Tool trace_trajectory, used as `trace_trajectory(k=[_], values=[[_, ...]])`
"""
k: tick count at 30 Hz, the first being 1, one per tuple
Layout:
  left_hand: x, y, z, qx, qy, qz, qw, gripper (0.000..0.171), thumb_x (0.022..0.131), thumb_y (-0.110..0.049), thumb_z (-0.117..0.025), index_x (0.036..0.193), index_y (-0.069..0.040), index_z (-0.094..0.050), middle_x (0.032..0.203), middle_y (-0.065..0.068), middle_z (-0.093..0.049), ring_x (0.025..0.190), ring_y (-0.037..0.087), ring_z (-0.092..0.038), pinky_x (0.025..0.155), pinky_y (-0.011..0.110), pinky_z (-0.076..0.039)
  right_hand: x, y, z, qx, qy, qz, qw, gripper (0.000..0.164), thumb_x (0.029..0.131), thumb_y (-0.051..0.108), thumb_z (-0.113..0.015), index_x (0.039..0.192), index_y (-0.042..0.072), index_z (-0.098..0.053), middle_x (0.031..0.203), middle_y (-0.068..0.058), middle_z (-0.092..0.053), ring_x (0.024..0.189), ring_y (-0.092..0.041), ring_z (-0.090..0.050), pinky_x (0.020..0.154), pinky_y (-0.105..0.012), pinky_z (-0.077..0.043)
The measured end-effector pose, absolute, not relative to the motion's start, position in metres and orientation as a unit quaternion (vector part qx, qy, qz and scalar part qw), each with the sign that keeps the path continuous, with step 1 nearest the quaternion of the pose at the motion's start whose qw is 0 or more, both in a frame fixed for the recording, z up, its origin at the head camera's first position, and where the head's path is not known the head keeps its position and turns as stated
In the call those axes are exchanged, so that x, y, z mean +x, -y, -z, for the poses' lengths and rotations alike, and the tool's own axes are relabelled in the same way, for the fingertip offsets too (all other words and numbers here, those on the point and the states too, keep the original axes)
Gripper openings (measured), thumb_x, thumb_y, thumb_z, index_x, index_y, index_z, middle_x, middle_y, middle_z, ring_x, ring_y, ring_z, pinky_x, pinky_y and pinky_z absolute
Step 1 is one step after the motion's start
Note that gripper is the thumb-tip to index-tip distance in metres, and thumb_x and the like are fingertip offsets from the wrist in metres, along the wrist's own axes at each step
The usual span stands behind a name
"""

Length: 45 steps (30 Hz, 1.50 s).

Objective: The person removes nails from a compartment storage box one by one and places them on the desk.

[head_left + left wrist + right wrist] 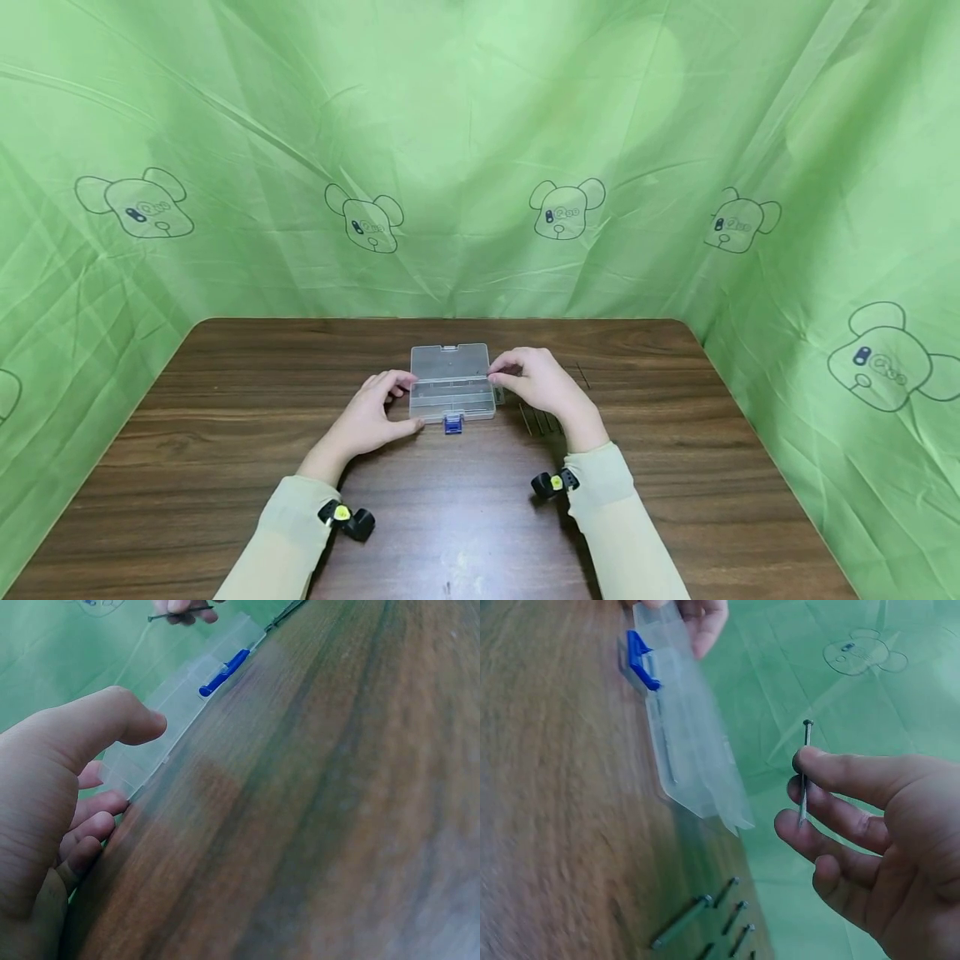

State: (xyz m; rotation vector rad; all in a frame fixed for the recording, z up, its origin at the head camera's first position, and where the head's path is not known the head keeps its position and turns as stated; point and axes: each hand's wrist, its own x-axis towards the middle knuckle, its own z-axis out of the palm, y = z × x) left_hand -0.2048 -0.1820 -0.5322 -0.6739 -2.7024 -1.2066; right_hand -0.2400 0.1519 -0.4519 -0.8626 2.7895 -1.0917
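A clear plastic box [452, 400] with a blue latch [453, 424] stands on the table, its lid [450, 361] raised at the back and thin dividers inside. My left hand [372, 415] holds the box's left end, thumb at the front corner and fingers along the side. My right hand [542, 382] pinches a nail [807, 746] between thumb and fingertips, head upward in the right wrist view, just off the box's right end. Several nails [736, 918] lie on the table below that hand, one [681, 922] looking longer in the right wrist view.
The brown wood-grain table [450, 517] ends at a green cloth backdrop [465, 275] printed with animal faces. Another thin nail [583, 375] lies behind my right wrist. Each sleeve carries a small black wrist camera [358, 524].
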Motion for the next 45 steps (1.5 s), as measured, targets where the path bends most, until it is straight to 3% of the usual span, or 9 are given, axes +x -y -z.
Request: trace_trajectory(k=[9,22,27,34,40,45], values=[[-0.206,0.182,0.533,-0.221,0.889,0.398,0.052,0.067,0.081,-0.026,-0.096,0.139,-0.010,-0.065,0.123,0.000,-0.068,0.111,0.020,-0.061,0.097,0.045,-0.054,-0.240,-0.172,0.446,-0.228,-0.898,0.376,0.004,0.011,0.103,0.018,-0.077,0.109,0.010,-0.082,0.092,0.005,-0.075,0.083,-0.011,-0.064,0.078,-0.033,-0.055],[-0.204,0.185,0.532,-0.218,0.890,0.397,0.053,0.066,0.082,-0.027,-0.096,0.138,-0.011,-0.065,0.124,-0.001,-0.068,0.111,0.019,-0.061,0.097,0.044,-0.053,-0.227,-0.200,0.435,-0.167,-0.894,0.416,-0.006,0.014,0.103,0.017,-0.078,0.114,0.008,-0.080,0.096,-0.001,-0.079,0.080,-0.015,-0.068,0.076,-0.033,-0.056],[-0.205,0.183,0.531,-0.220,0.889,0.397,0.054,0.067,0.081,-0.027,-0.097,0.138,-0.011,-0.066,0.123,-0.001,-0.068,0.111,0.019,-0.061,0.097,0.044,-0.053,-0.222,-0.219,0.437,-0.147,-0.901,0.409,-0.002,0.018,0.103,0.013,-0.078,0.119,0.005,-0.079,0.098,-0.006,-0.080,0.083,-0.023,-0.072,0.073,-0.030,-0.056],[-0.206,0.182,0.533,-0.222,0.889,0.397,0.056,0.067,0.082,-0.027,-0.096,0.138,-0.010,-0.066,0.124,0.000,-0.068,0.111,0.020,-0.061,0.097,0.044,-0.053,-0.216,-0.247,0.445,-0.138,-0.912,0.386,0.004,0.020,0.104,0.014,-0.076,0.120,0.002,-0.078,0.099,-0.005,-0.079,0.080,-0.014,-0.067,0.071,-0.028,-0.054],[-0.206,0.182,0.533,-0.221,0.890,0.396,0.057,0.067,0.082,-0.028,-0.097,0.138,-0.010,-0.065,0.124,0.001,-0.068,0.111,0.020,-0.061,0.098,0.045,-0.053,-0.211,-0.269,0.454,-0.099,-0.912,0.395,0.046,0.023,0.106,0.016,-0.072,0.123,0.001,-0.076,0.104,-0.013,-0.077,0.081,-0.028,-0.070,0.071,-0.034,-0.052],[-0.206,0.181,0.530,-0.218,0.889,0.399,0.053,0.068,0.081,-0.027,-0.097,0.139,-0.010,-0.065,0.124,0.001,-0.067,0.112,0.021,-0.061,0.098,0.046,-0.053,-0.208,-0.277,0.456,-0.072,-0.900,0.421,0.091,0.026,0.107,0.017,-0.070,0.123,-0.003,-0.073,0.106,-0.019,-0.076,0.087,-0.029,-0.073,0.081,-0.037,-0.053]])
